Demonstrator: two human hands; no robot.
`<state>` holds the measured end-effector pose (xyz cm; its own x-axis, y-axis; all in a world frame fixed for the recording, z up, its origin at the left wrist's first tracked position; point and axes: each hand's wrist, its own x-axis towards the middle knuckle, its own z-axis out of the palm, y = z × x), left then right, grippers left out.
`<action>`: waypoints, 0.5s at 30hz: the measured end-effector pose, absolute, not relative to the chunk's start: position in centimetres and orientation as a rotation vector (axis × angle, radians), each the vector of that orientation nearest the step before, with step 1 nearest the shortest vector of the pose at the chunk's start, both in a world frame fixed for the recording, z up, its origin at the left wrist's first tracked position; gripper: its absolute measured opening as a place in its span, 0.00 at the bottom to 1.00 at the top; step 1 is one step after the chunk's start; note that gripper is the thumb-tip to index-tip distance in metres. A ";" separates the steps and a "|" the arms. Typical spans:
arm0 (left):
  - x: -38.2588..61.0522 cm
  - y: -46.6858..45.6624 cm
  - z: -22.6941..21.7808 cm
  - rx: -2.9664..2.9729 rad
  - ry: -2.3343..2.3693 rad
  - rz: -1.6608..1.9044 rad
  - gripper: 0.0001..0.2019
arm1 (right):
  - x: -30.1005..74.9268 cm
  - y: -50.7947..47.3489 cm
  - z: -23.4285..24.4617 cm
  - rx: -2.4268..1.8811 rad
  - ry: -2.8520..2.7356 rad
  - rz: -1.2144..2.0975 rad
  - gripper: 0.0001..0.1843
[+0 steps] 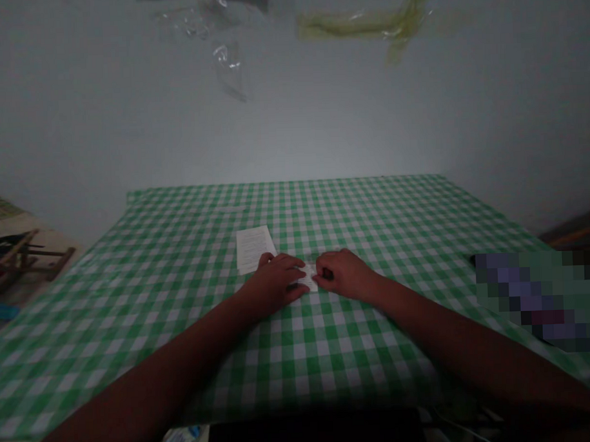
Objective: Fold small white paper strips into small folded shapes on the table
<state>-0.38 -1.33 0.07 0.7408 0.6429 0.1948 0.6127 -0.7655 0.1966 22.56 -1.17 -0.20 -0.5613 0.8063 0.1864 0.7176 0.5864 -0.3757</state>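
A small piece of printed paper [308,278] lies on the table between my two hands, its left part hidden under my fingers. My left hand [274,280] rests on it with thumb and fingers apart, palm down. At the paper's right edge, the thumb and fingertips of my right hand [345,274] are pinched together on it. Just behind my left hand lies a larger printed sheet [253,247], flat and slightly turned; my fingers cover its lower right corner.
A green and white checked cloth [367,347] covers the table, which meets a pale wall [291,124] with strips of tape on it. A blurred-out object [534,303] lies at the right. Wooden furniture [30,259] stands beyond the left edge.
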 end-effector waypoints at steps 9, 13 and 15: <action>-0.5 -0.9 0.5 2.730 1.060 0.352 0.09 | 22.9 -0.9 0.0 -1.224 -2.485 0.382 0.08; -0.7 -0.9 0.7 2.730 1.038 0.330 0.11 | 22.9 -0.8 0.1 -1.263 -2.469 0.357 0.09; -0.9 -0.8 0.7 2.729 1.013 0.326 0.12 | 22.8 -0.5 0.0 -1.320 -2.431 0.318 0.10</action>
<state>-0.95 -0.79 0.66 0.7388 0.6609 0.1318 0.6139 -0.7407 0.2728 22.81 -0.53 0.03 -0.5016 0.8416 0.2005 0.7617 0.5395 -0.3589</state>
